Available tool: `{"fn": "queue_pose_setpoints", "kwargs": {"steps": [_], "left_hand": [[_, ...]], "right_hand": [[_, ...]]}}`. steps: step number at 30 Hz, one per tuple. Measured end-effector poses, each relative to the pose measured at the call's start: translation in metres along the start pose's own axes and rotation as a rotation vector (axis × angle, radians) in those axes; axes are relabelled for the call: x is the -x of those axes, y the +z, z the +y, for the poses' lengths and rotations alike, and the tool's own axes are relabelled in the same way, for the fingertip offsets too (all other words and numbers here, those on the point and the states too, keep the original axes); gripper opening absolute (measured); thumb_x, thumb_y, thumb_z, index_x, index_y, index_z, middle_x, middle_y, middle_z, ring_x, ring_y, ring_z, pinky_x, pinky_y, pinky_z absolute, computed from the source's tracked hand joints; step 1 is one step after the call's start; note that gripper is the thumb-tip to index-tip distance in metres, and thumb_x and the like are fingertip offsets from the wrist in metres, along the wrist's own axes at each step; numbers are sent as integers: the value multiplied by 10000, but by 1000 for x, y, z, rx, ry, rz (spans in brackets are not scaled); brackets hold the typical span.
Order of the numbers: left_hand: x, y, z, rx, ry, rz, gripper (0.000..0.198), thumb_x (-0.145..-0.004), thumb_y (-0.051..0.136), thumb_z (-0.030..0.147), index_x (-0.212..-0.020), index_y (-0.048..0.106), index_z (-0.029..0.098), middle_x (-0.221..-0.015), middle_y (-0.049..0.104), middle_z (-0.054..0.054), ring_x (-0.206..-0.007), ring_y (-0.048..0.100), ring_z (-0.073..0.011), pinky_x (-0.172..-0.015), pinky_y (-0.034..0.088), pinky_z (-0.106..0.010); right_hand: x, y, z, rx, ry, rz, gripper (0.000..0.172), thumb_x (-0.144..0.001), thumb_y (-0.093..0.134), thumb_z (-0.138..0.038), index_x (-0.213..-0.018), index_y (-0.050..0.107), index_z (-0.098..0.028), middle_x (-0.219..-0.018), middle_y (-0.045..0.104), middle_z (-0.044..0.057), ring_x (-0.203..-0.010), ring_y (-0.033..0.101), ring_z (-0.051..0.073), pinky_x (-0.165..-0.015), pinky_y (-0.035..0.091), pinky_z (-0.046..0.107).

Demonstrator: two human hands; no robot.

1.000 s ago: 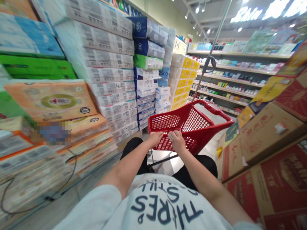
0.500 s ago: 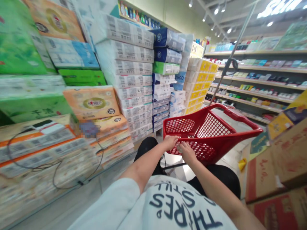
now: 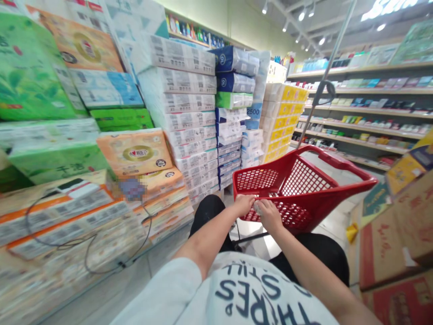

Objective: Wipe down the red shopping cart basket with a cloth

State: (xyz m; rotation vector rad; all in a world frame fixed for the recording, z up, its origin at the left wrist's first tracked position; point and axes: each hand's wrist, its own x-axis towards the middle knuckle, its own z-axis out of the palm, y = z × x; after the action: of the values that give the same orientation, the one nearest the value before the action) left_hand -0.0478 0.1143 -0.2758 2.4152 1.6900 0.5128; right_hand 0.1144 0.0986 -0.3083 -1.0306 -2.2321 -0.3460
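Observation:
A red shopping cart point(image 3: 297, 210) with a perforated basket stands right in front of my knees. Both my hands meet at its near rim. My left hand point(image 3: 244, 205) has its fingers curled together, the tips pointing at the right hand. My right hand point(image 3: 270, 216) is closed, its fingers bent around a small pale, greyish thing point(image 3: 257, 207) between the two hands. That thing is too small and covered to name. Whether the fingers touch the cart's rim, I cannot tell.
Stacked tissue packs point(image 3: 137, 153) fill the left, with cables and a small device point(image 3: 76, 187) on them. Taller stacks of white packs point(image 3: 189, 83) rise behind. Cardboard boxes point(image 3: 389, 243) are at the right. A metal pole point(image 3: 326, 74) stands behind the cart, before stocked shelves point(image 3: 372, 110).
The view has shifted slightly, so the surroundings sit a little lower and mostly further right. My right hand has drawn closer to the left one at the cart's rim.

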Motion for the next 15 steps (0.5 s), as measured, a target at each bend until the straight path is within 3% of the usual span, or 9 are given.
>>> {"fn": "queue_pose_setpoints", "kwargs": {"steps": [2,4,9,15], "left_hand": [[-1,0,-1,10,11,-7,303,-949,379,265,-1059,656,208,-1070,709,-23,-976,639,-169,-912,435,-292],[-1,1,0,19,16,-11,305,-946,382,267,-1041,663,198,-1046,714,-32,-966,642,-175,-908,439,-296],[-1,1,4,31,12,2,355,-956,327,236,-1144,627,202,-1123,692,-52,-1019,634,-195,-953,424,-352],[-1,-3,7,50,16,-27,302,-916,396,217,-1021,677,185,-1046,715,-64,-967,647,-196,-903,447,-307]], "right_hand": [[-7,-5,-1,-13,-3,55,325,-811,444,-33,-1036,629,-177,-1041,611,83,-968,494,208,-881,420,312],[-9,-8,-1,-2,9,31,321,-814,449,-38,-1041,628,-176,-1051,608,85,-975,488,212,-886,420,315],[5,-4,-5,22,118,-206,334,-800,467,-44,-1043,626,-211,-1038,609,70,-948,485,218,-688,441,279],[-7,-9,-5,-37,126,-97,335,-826,461,-68,-1093,616,-199,-1096,583,90,-1030,468,219,-849,445,303]]}}
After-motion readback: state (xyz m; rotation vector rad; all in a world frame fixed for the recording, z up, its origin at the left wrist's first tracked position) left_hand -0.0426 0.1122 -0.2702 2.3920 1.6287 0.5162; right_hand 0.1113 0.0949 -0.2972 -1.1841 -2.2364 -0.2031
